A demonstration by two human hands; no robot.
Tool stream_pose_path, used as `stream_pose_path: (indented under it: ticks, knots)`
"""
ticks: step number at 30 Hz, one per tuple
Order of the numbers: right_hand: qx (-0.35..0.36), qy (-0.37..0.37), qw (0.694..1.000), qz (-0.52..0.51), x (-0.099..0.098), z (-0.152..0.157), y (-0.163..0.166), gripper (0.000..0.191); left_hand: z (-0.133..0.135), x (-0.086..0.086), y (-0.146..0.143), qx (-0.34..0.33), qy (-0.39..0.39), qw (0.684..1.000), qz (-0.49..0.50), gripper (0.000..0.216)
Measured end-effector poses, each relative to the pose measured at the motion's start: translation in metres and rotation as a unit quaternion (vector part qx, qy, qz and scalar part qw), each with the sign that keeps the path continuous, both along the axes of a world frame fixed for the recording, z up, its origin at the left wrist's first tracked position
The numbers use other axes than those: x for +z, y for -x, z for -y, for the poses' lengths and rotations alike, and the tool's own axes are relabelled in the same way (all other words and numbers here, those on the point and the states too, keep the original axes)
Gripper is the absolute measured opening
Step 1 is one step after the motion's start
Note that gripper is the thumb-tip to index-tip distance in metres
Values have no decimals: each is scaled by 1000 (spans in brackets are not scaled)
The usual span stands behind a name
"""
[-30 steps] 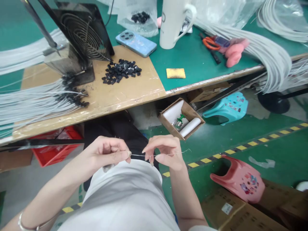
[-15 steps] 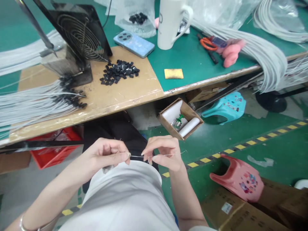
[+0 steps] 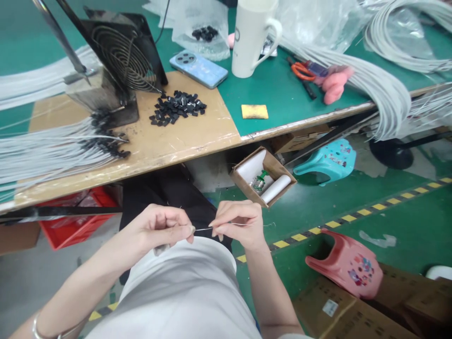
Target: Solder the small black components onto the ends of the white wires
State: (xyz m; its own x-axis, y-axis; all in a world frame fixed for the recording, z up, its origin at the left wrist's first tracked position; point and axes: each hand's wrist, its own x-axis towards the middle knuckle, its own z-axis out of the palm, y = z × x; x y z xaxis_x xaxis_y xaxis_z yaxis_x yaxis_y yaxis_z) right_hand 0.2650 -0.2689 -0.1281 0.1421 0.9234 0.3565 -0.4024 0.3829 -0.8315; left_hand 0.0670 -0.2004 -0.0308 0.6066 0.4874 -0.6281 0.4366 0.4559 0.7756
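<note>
thin wire [image 3: 203,229] stretched short between both hands, in front of the white shirt [image 3: 183,287]. left hand [image 3: 160,228]: thumb and forefinger together, clamped on it, wire coming out at the tips. right hand [image 3: 242,221]: thumb and forefinger tips pinched on it just beside, wire running back between them, loose bent end past the hand. beyond: open carton [image 3: 243,186], then table [image 3: 286,101] with black pieces [image 3: 178,108] piled.

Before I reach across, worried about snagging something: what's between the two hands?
A thin strand, running from the left hand to the right hand, seen in the head view.
</note>
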Motion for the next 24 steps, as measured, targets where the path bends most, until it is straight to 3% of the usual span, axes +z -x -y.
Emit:
stream_pose_path:
  ticks: [7,24]
  knots:
    - [0,37,999,8,3,2,-1,22,-2,-2,4,-1,2,1000,8,38]
    - [11,77,997,8,1,3,-3,30,-4,-7,10,-6,-14,1000,14,40]
